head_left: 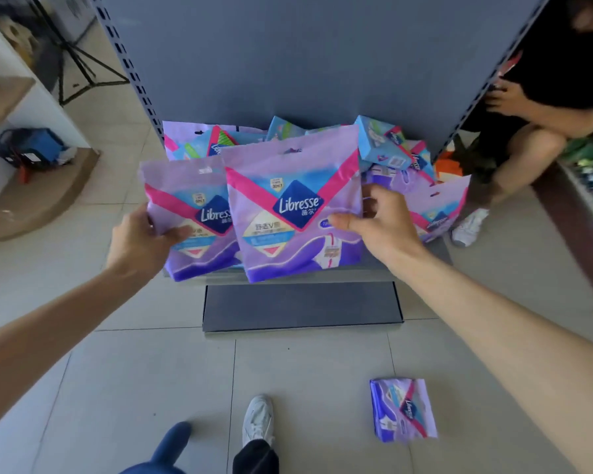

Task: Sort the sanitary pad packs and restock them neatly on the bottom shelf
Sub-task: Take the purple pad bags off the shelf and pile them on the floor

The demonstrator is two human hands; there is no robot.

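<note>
L hand [141,234] fingers grip purple pack [189,217] by left edge; R hand [374,220] grips 2nd purple pack [293,213] by right edge. Both upright, overlapping, just in front of bottom shelf [439,249]; jumbled pile [384,145] behind.

Two packs stand side by side at the front of the bottom shelf [302,304], the left pack [192,217] tucked partly behind the right pack [293,206]. Behind them lies a heap of packs [384,145] (some tilted). A lone pack [404,408] lies on the floor [134,371] before the shelf, to the right.
</note>
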